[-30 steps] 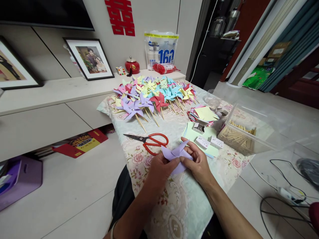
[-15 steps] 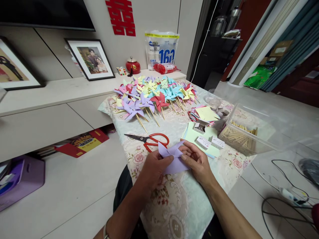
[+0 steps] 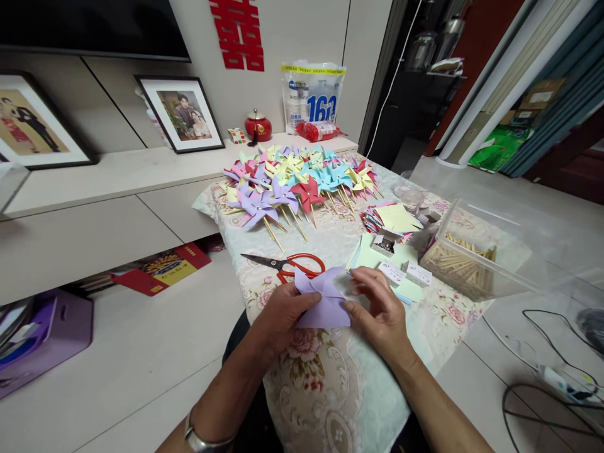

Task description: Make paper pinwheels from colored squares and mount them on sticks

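Observation:
A purple paper square (image 3: 323, 301), partly folded into a pinwheel, is held between both hands over the near part of the floral tablecloth (image 3: 330, 384). My left hand (image 3: 283, 314) pinches its left side. At its right edge, my right hand (image 3: 380, 311) grips it with thumb and fingers. Red-handled scissors (image 3: 295, 265) lie just beyond the paper. Further back lies a heap of finished pinwheels (image 3: 297, 179) on wooden sticks, in purple, red, blue, yellow and pink.
A clear plastic box of wooden sticks (image 3: 465, 264) stands at the right. Cut paper squares (image 3: 394, 217), a green sheet (image 3: 382, 258) and small boxes (image 3: 406, 274) lie near it. Framed photos (image 3: 182, 113) lean on the low cabinet. Cables (image 3: 547, 371) trail on the floor.
The purple paper has moved a little away from me and flattened at its lower part; both hands shifted with it. The camera has turned slightly left.

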{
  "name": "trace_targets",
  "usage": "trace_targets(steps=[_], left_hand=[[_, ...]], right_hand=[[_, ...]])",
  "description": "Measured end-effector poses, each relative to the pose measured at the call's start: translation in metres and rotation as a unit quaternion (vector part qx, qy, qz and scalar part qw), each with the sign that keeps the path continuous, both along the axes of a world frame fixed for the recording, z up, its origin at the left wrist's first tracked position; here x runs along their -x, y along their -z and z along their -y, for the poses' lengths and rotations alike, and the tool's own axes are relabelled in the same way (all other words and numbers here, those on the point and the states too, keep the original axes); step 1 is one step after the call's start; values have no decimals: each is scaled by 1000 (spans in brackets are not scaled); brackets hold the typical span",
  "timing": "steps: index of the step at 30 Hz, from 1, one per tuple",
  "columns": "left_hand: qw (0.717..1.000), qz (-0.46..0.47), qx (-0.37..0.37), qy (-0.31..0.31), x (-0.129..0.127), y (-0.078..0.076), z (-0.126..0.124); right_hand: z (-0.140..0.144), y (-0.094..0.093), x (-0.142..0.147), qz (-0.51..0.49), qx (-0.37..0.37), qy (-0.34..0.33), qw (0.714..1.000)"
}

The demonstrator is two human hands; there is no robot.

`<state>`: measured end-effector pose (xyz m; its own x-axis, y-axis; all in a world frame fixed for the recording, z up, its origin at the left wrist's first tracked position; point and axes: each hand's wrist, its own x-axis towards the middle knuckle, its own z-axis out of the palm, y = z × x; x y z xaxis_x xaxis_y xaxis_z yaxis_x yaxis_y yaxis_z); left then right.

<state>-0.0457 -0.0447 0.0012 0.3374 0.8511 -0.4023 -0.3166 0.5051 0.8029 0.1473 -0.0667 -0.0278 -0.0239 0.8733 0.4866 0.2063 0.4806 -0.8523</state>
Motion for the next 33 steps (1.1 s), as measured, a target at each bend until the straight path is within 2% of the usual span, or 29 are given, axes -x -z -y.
trace_targets(steps=[4, 12, 16, 22, 28, 33], left_hand=[[1000, 4, 0, 5, 2, -5, -2], [1000, 4, 19, -3, 5, -5, -5], [1000, 4, 23, 4, 7, -5, -7], [1000, 18, -5, 13, 9, 3, -8], [1000, 3, 7, 9, 7, 3, -6], [999, -20, -33, 14, 3, 3, -4]], right_hand=[[2, -5, 1, 89, -49, -16, 995], [3, -6, 6, 152, -66, -38, 985], [2, -4, 5, 160, -60, -38, 985], [0, -4, 4, 174, -55, -31, 983], [0, -6, 3, 178, -50, -40, 982], [1, -8, 3, 165, -56, -63, 983]])
